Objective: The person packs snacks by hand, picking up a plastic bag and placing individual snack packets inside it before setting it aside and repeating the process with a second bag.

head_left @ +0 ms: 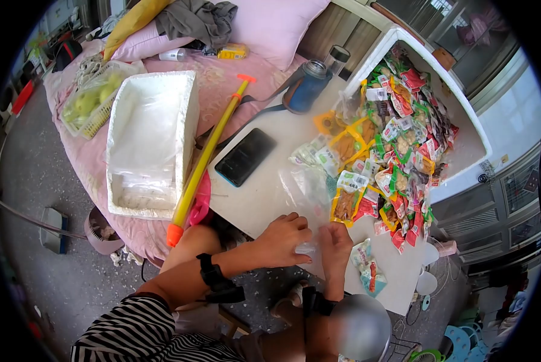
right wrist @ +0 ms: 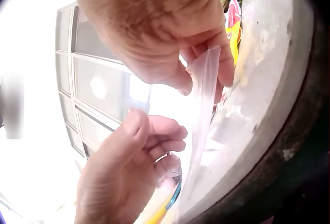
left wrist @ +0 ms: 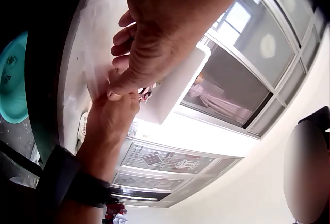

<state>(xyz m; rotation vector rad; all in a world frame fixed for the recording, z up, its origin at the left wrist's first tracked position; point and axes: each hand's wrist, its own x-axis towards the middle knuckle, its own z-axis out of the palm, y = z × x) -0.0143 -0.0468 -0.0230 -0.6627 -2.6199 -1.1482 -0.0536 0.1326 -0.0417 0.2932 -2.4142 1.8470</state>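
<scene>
One black, flat, rectangular smartphone, lying on a pale, smooth-topped table; all places reckoned from this phone, as the head view shows it. One left hand, nearer the person and slightly right of the phone, fingers bent, beside crinkled clear plastic; whether they grip it, cannot tell. One right hand, just right of the left hand, thumb and fingers pinching the edge of one thin, translucent, colourless plastic film, which hangs between the two hands, nearer the person than the phone. One heap of small, glossy, multicoloured snack packets, right of the phone, running from inside one white, rectangular foam box onto the table. One white-and-teal plastic packet, right of the phone and nearer the person. One blue, cylindrical bottle, beyond the phone, to its right. One long, yellow, orange-ended tube, left of the phone. One white, oblong, open foam tub, farther left.
</scene>
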